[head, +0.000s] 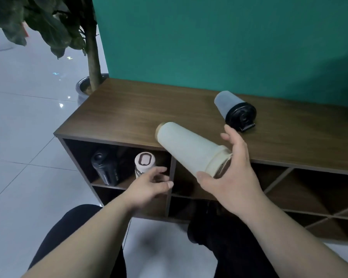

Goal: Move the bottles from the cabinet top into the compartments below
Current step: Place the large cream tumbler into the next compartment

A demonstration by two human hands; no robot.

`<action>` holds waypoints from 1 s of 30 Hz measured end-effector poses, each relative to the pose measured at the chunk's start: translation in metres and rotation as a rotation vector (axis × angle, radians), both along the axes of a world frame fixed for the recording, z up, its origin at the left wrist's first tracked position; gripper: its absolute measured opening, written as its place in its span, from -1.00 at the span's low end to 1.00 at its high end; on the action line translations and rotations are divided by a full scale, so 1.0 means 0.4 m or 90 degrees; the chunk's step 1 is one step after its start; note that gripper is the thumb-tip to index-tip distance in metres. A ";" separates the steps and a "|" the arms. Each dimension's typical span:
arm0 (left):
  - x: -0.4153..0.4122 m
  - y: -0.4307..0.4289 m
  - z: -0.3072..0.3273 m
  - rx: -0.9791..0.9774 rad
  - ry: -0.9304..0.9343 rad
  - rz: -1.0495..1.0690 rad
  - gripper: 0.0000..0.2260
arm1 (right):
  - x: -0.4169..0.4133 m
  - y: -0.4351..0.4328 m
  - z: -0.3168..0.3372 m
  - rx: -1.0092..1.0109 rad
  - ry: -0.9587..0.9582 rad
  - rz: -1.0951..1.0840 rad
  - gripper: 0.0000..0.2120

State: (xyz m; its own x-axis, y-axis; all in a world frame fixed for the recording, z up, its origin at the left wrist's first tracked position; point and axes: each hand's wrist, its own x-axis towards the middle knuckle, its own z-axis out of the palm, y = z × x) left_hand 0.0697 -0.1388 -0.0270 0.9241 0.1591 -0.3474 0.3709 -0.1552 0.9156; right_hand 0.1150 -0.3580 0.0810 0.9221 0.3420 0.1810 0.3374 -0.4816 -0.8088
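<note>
My right hand (232,173) grips the lid end of a cream white bottle (186,146), held tilted in the air over the front edge of the wooden cabinet top (129,111). My left hand (149,186) hovers empty with fingers apart in front of the upper left compartment (117,163). Inside that compartment stand a black bottle (105,167) and a pink-lidded clear bottle (144,162). A frosted grey bottle with a black lid (232,108) lies on its side on the cabinet top, behind my right hand.
A teal wall (229,41) backs the cabinet. A potted tree (93,63) stands at the cabinet's left end on the glossy tiled floor (18,137). Right of the square compartments are diagonal-divided ones (301,189). My knees in dark trousers (225,237) are below.
</note>
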 end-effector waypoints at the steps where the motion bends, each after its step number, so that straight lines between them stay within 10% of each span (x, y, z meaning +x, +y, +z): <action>1: -0.010 0.002 -0.008 0.001 0.002 -0.001 -0.30 | -0.017 -0.030 0.007 -0.007 0.014 0.016 0.00; 11: 0.011 -0.065 -0.134 0.245 0.012 -0.263 0.00 | -0.027 -0.090 -0.106 -0.238 0.099 0.059 -0.31; 23: 0.203 -0.177 -0.351 0.176 -0.018 -0.132 -0.34 | 0.161 -0.037 -0.267 -0.111 0.234 0.031 0.02; 30: 0.273 -0.159 -0.361 0.186 0.056 -0.160 -0.57 | 0.211 -0.020 -0.355 -0.091 0.243 0.007 -0.17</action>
